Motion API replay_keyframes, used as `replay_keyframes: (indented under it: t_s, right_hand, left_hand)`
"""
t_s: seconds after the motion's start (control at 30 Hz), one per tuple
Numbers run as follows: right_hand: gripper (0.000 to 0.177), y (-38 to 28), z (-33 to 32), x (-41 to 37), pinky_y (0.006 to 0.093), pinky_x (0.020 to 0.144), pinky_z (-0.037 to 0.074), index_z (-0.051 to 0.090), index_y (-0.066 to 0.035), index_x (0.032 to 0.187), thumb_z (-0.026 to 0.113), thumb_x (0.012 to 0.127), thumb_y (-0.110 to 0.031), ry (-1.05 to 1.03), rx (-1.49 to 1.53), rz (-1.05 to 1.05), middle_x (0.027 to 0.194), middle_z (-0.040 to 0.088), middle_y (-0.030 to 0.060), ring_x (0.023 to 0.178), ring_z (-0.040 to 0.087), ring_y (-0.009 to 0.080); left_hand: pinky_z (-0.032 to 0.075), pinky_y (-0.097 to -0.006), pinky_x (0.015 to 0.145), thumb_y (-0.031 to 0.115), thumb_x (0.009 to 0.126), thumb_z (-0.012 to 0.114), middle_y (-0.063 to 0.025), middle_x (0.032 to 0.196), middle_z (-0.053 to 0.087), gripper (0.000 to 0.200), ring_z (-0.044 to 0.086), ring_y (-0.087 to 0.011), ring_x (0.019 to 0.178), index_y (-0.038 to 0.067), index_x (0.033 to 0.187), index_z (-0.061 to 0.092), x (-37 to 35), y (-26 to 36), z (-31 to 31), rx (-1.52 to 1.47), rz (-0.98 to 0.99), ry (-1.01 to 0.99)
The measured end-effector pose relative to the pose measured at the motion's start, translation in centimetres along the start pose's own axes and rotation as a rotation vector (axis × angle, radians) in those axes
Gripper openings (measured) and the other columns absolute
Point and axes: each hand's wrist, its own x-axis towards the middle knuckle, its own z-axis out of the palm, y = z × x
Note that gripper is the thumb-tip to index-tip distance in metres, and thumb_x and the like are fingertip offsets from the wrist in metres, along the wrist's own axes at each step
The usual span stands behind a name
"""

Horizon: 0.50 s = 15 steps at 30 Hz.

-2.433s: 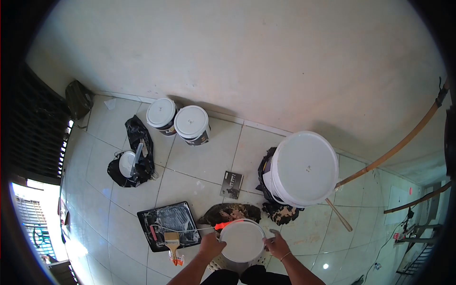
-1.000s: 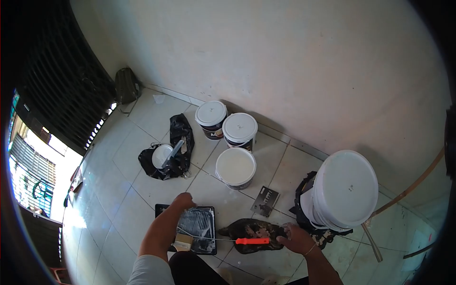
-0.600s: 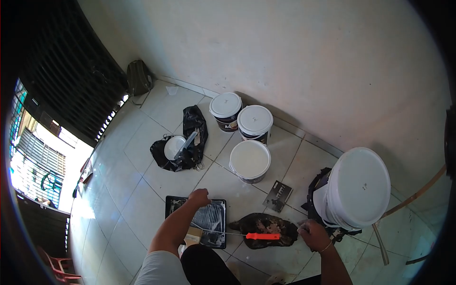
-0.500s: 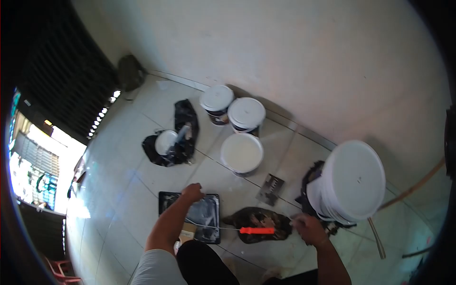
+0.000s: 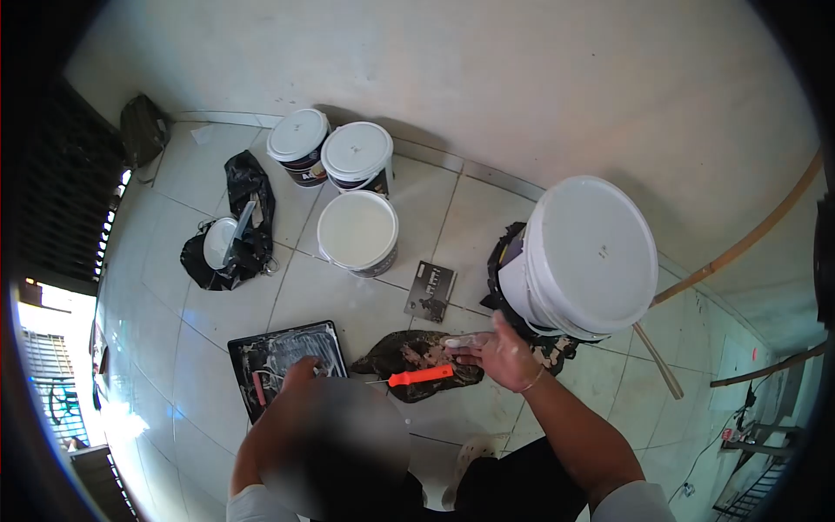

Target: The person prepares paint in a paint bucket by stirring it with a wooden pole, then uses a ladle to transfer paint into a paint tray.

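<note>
A black paint tray (image 5: 333,335) smeared with white lies on the tiles. My left hand (image 5: 301,372) is over its near part; its fingers are turned away and I cannot see what they touch. A blurred patch covers the area beside that wrist. My right hand (image 5: 503,352) is open, fingers stretched out to the left and whitish on the tips, above the right end of a dark crumpled bag (image 5: 391,348) with pinkish scraps on it. Across the bag lies the orange handle (image 5: 422,375) of a tool with a thin metal rod. A reddish strip (image 5: 258,388) sits in the tray.
Two lidded buckets (image 5: 298,135) (image 5: 357,152) and a bucket of pale paint (image 5: 357,231) stand near the wall. A large white bucket (image 5: 591,257) is at right. A dark card (image 5: 430,291), black plastic with a small tub (image 5: 220,244), and a wooden stick (image 5: 659,361) lie around.
The view has shifted right. My right hand has moved left over the bag and its fingers have opened out. My left hand has drawn back toward the tray's near part.
</note>
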Motion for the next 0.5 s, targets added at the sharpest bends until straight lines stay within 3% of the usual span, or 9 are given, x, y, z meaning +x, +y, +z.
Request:
replay_keyframes:
  t_s: [0.07, 0.13, 0.17, 0.2, 0.23, 0.27, 0.33, 0.37, 0.5]
  right_hand:
    - [0.053, 3.3, -1.4, 2.6, 0.0431, 0.096, 0.041, 0.056, -0.002, 0.125, 0.039, 0.097, -0.044, -0.004, -0.95, -0.073, 0.121, 0.061, 0.0174, 0.114, 0.055, 0.0308]
    - [0.05, 6.7, 0.1, 4.8, 0.0442, 0.092, 0.044, 0.05, -0.005, 0.13, 0.056, 0.088, -0.031, 0.073, -1.618, 0.031, 0.115, 0.062, 0.0188, 0.108, 0.058, 0.0334]
    - [0.05, 9.0, -0.2, 5.8, 0.0442, 0.092, 0.044, 0.05, -0.005, 0.13, 0.056, 0.088, -0.031, 0.061, -1.62, 0.021, 0.115, 0.062, 0.0188, 0.108, 0.058, 0.0334]
    - [0.053, 12.0, -1.4, 7.0, 0.0442, 0.092, 0.044, 0.048, -0.005, 0.132, 0.058, 0.085, -0.028, -0.034, -1.921, -0.001, 0.114, 0.062, 0.0196, 0.105, 0.059, 0.0342]
    - [0.058, 14.7, -2.8, 8.1, 0.0443, 0.091, 0.045, 0.046, -0.005, 0.134, 0.06, 0.081, -0.025, -0.135, -2.222, -0.033, 0.114, 0.061, 0.0204, 0.103, 0.06, 0.0351]
    - [0.058, 17.5, -4.5, 9.0, 0.0443, 0.091, 0.045, 0.046, -0.005, 0.134, 0.06, 0.081, -0.025, -0.143, -2.229, -0.051, 0.114, 0.061, 0.0204, 0.103, 0.06, 0.0351]
    - [0.06, 21.0, -5.7, 10.3, 0.0451, 0.089, 0.045, 0.043, -0.005, 0.135, 0.059, 0.079, -0.021, -0.016, -2.262, -0.229, 0.113, 0.062, 0.0198, 0.098, 0.062, 0.0345]
    - [0.058, 21.3, -5.7, 10.5, 0.0493, 0.084, 0.047, 0.042, -0.006, 0.135, 0.058, 0.082, -0.022, -0.053, -2.18, -0.037, 0.112, 0.062, 0.02, 0.098, 0.062, 0.0361]
    - [0.046, 17.0, -1.9, 8.7, 0.0479, 0.083, 0.049, 0.042, -0.005, 0.135, 0.042, 0.093, -0.023, -0.207, -2.079, 0.168, 0.112, 0.061, 0.0242, 0.096, 0.063, 0.0387]
  left_hand:
    - [0.049, -0.0427, 0.083, 0.023, 0.08, 0.065, -0.0165, 0.102, 0.062, 0.033, 0.061, -0.0346, 0.091, 0.005, 0.108, 0.061, -2.0, -0.6, 0.1, -0.161, -0.099, 0.127]
    - [0.049, -0.0422, 0.081, 0.02, 0.08, 0.064, -0.0155, 0.099, 0.063, 0.031, 0.062, -0.0334, 0.087, 0.003, 0.106, 0.061, -3.8, -1.0, 0.2, -0.173, -0.062, 0.264]
    - [0.049, -0.0413, 0.08, 0.019, 0.08, 0.064, -0.0152, 0.098, 0.063, 0.031, 0.062, -0.0324, 0.087, 0.003, 0.106, 0.061, -5.0, 0.2, -0.6, -0.214, -0.158, 0.295]
    - [0.049, -0.0403, 0.08, 0.018, 0.08, 0.064, -0.0149, 0.096, 0.064, 0.03, 0.063, -0.0314, 0.087, 0.003, 0.106, 0.062, -6.1, 0.6, -0.7, -0.257, -0.256, 0.324]
    - [0.05, -0.0388, 0.075, 0.017, 0.08, 0.063, -0.0143, 0.091, 0.066, 0.028, 0.065, -0.0293, 0.084, 0.002, 0.104, 0.062, -7.0, -0.7, 0.5, -0.209, -0.209, 0.452]
    - [0.05, -0.0388, 0.075, 0.017, 0.08, 0.063, -0.0143, 0.091, 0.066, 0.028, 0.065, -0.0293, 0.084, 0.002, 0.104, 0.062, -7.9, -1.0, 0.8, -0.207, -0.214, 0.469]
    - [0.051, -0.0363, 0.069, 0.016, 0.08, 0.062, -0.0129, 0.089, 0.067, 0.027, 0.066, -0.0264, 0.076, 0.002, 0.103, 0.064, -10.3, -1.6, 0.9, -0.316, -0.428, 0.445]
    - [0.051, -0.0363, 0.069, 0.016, 0.08, 0.062, -0.0129, 0.089, 0.067, 0.027, 0.066, -0.0264, 0.076, 0.002, 0.103, 0.064, -11.5, -1.7, 1.4, -0.316, -0.444, 0.451]
    - [0.051, -0.0328, 0.066, 0.019, 0.081, 0.064, -0.011, 0.087, 0.068, 0.026, 0.065, -0.021, 0.069, 0.004, 0.102, 0.066, -14.8, -3.1, 4.3, -0.548, -0.546, 0.597]
